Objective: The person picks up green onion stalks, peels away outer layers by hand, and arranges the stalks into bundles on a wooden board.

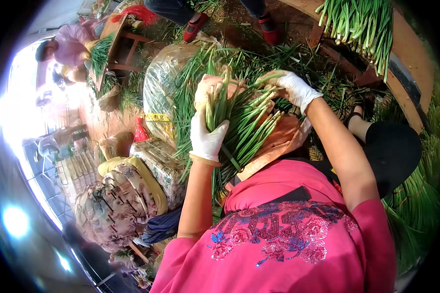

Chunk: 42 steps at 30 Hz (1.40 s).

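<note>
My left hand (pixel 208 136), in a white glove, is closed around a small bunch of green onions (pixel 218 105), pale ends pointing up. More green onions (pixel 254 136) lie across my lap on an orange-brown cloth (pixel 278 141), beside that hand. My right hand (pixel 293 89), gloved too, is closed with a green onion stalk (pixel 270 78) at its fingertips. Its thumb is partly hidden. Long green leaves hang down on the far side of my left hand.
A plastic-wrapped bundle (pixel 161 78) stands ahead on the left. Green onions (pixel 359 29) lie on a wooden table (pixel 415 63) at upper right. Leaf scraps cover the floor. A person in red shoes (pixel 194 28) stands ahead; another person (pixel 120 202) sits at left.
</note>
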### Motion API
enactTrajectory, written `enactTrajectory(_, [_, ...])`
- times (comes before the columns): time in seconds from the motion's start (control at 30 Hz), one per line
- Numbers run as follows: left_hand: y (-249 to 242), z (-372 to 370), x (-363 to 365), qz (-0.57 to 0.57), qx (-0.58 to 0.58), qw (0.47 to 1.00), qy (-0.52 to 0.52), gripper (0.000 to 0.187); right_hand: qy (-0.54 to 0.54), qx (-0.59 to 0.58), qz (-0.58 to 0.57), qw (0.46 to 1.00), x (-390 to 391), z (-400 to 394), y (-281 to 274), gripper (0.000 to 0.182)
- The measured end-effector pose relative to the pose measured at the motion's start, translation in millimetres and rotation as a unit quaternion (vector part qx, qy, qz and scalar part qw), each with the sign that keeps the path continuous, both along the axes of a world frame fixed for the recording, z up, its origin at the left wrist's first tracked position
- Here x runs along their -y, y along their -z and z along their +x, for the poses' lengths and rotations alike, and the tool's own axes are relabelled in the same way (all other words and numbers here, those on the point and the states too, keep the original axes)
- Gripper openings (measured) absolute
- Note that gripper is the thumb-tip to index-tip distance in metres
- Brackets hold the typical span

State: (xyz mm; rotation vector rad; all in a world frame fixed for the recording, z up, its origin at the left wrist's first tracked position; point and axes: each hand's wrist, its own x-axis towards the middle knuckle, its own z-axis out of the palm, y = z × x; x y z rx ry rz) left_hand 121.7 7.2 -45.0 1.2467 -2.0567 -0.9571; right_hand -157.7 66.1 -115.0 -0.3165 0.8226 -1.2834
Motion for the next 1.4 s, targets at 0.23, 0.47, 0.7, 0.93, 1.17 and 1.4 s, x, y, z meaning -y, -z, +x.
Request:
enactTrajectory(0.23, [-2.4,-17.8,11.0,0.149,-0.073,0.986,0.035,0.065,0.486,0.15,0.083,0.857,-57.3,-108.4,97.1,0.035])
enactTrajectory(0.47, [-12.5,-32.3,17.7,0.232,-0.122,0.964,0.039,0.064,0.337,-0.453,-0.043,0.824,-62.2,-52.3,-19.8,0.02])
enactTrajectory(0.7, [-41.2,-50.6,13.2,0.285,-0.193,0.938,0.047,0.062,0.083,-0.603,-0.078,0.789,-20.5,16.7,-117.1,0.035])
enactTrajectory(0.93, [-31.2,-59.0,6.6,0.144,-0.188,0.966,0.107,0.066,0.065,-0.31,-0.033,0.948,-3.1,36.8,-122.1,0.028])
enactTrajectory(1.17, [-30.5,-54.9,10.6,0.239,-0.234,0.94,0.069,0.047,0.045,-0.221,-0.063,0.972,8.7,35.2,-96.3,0.02])
enactTrajectory(1.4, [-39.0,-72.0,11.6,0.096,-0.105,0.968,0.205,0.062,0.02,-0.287,-0.05,0.956,4.0,33.9,-91.7,0.038])
